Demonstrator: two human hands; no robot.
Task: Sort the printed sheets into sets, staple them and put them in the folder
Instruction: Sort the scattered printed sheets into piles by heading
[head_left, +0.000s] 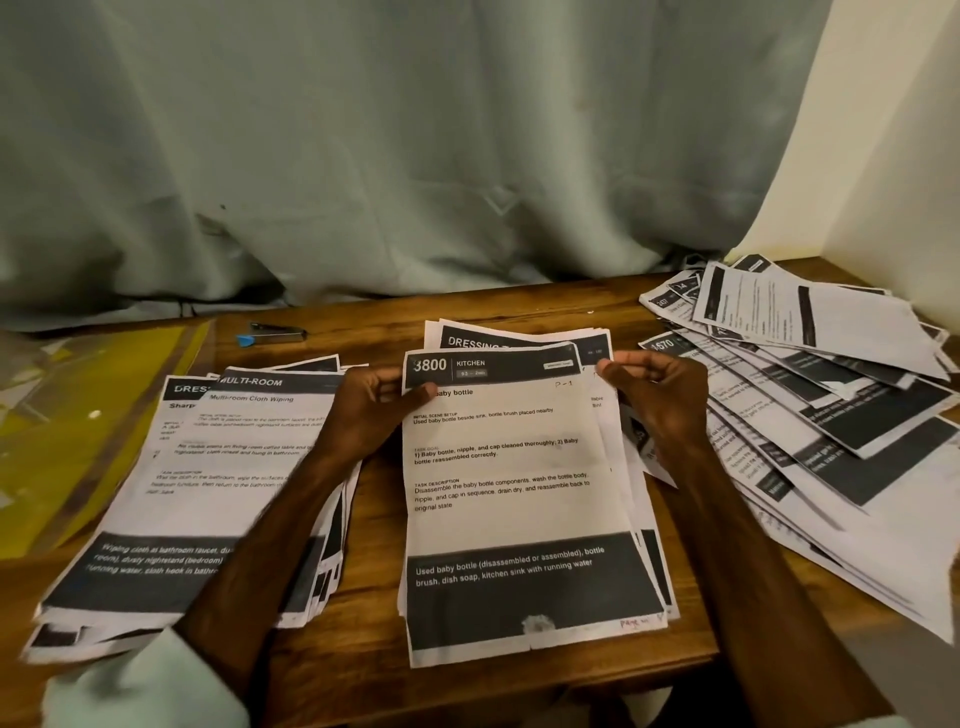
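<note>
At the far left a yellow folder (78, 415) lies flat on the wooden table (374, 649), well apart from both hands. Behind it, near the grey curtain (415, 156), sits a small stapler (272, 332) with a blue end, untouched. Next comes the left pile (208, 493) of printed sheets, loosely stacked, its uppermost page headed "MULTI-ROOM". The left forearm crosses over this pile.

The left hand (374, 405) is curled and pinches the upper left corner of the top sheet (509, 467), thumb on the printed face beside the number 3800. That page, headed "KITCHEN", rests on the middle pile (524, 335), which lies straight in front of the person, between the two hands.

The right hand (660, 395) is at the pile's upper right edge, fingers and thumb bent with the tips drawn close together at the paper's edge. Whether they actually have hold of a page cannot be told.

Just right of that hand a wide spread of sheets (805, 389) fans out untidily towards the table's right corner
</note>
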